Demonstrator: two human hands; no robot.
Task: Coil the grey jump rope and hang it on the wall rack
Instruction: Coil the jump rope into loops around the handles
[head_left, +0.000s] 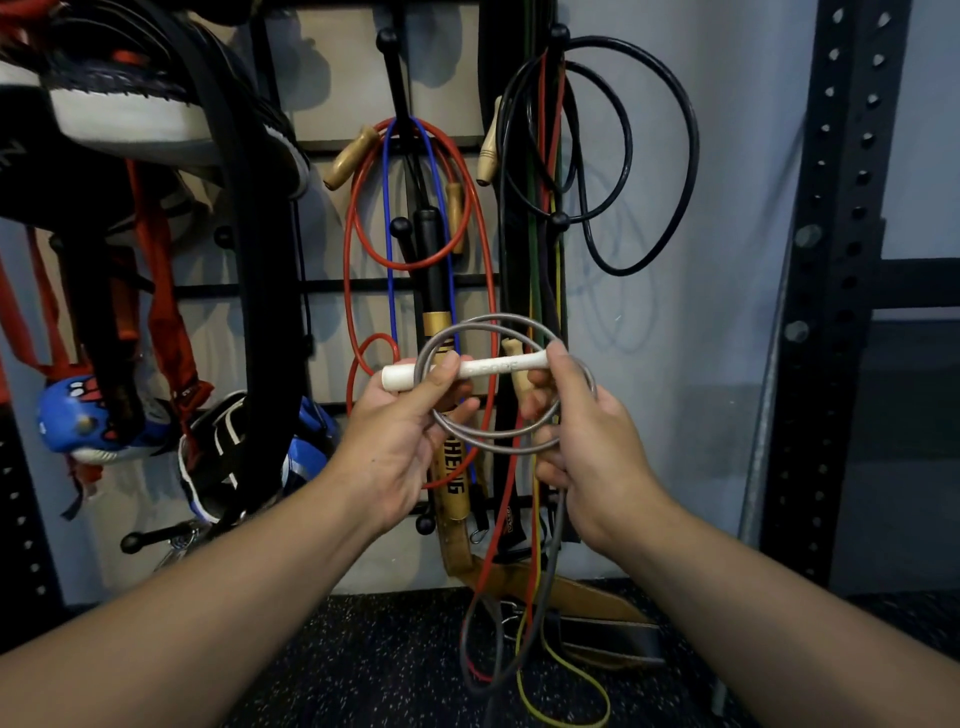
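Observation:
The grey jump rope (488, 322) forms a small coil of two or three loops in front of me, chest high. Its white handle (483, 368) lies level across the coil. My left hand (400, 431) pinches the handle's left part between thumb and fingers, with the loops running through its grip. My right hand (587, 431) holds the handle's right end and the coil's right side. A loose length of grey rope (550, 561) drops from my right hand down to the floor. The wall rack (399, 226) with black ball-tipped pegs stands just behind the coil.
A red rope (353, 218) and a blue rope (387, 208) with wooden handles hang on the middle peg. A black rope (691, 156) hangs on the right peg, with resistance bands (540, 291) below. Shoes and gloves (88, 415) fill the left. A black upright (831, 291) stands right.

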